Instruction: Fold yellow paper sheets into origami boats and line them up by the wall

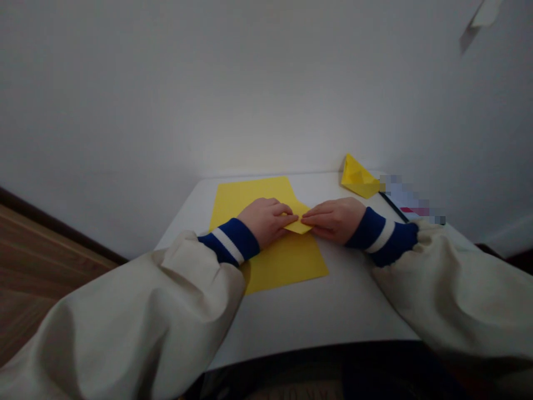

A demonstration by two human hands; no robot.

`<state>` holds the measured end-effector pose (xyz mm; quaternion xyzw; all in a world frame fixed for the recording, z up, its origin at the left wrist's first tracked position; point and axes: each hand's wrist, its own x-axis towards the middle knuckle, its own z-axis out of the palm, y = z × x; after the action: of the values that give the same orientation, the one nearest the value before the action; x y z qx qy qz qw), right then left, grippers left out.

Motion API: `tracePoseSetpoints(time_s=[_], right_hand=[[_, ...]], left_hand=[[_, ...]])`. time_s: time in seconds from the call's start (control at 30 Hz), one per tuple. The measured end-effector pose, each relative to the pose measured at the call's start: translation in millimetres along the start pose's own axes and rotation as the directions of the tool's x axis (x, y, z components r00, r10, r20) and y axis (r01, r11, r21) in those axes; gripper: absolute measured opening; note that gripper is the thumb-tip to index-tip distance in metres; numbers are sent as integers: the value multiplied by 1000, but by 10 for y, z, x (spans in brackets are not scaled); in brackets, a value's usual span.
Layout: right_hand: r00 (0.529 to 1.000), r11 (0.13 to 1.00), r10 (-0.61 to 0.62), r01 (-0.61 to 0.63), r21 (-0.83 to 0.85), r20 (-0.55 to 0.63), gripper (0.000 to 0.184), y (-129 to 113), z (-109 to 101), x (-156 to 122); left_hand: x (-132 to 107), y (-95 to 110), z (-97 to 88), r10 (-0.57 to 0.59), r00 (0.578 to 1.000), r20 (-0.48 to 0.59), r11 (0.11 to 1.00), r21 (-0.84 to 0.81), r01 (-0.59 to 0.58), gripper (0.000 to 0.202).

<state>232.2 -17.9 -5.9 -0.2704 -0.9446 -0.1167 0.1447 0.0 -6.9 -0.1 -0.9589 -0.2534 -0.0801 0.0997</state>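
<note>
Yellow folded paper (298,226), and it's pinched on both sides: left hand (266,221) on one edge, right hand (338,218) on the other, fingertips close together! It's over the right part of a flat yellow sheet (285,268) on the white worktop (353,294). Beyond the right hand, a paper boat (358,179), then the grey wall (266,83) behind.

Loose, creased sleeves (125,322) of pale cream puff out above snug, deep-blue cuffs (244,238), each ringed by a single white stripe (228,245).
</note>
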Motion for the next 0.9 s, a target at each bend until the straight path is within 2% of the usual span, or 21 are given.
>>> tracePoseSetpoints(time_s=[0.13,0.3,0.43,0.6,0.77,0.9], right_hand=[[999,999,-40,39,-36,-17,30,-18,-46,15],[999,995,-18,22,-95,43,33,-70,-104,27],[995,998,47,-43,-40,93,35,-71,-97,30],[982,982,160,-168,86,101,34,-23,-63,41],[979,971,136,-162,176,150,26,16,-55,45],[963,969,166,-199,147,211,26,22,-85,51]], left_hand=[[-9,21,-24,-38,998,57,997,76,34,32],[-5,33,-13,-8,997,79,1000,7,8,28],[1,71,-48,-55,998,31,998,-33,56,29],[2,69,-21,-113,992,-58,991,-82,108,37],[9,14,58,-142,988,-64,978,-166,129,38],[3,3,68,-156,986,-54,973,-181,144,36]])
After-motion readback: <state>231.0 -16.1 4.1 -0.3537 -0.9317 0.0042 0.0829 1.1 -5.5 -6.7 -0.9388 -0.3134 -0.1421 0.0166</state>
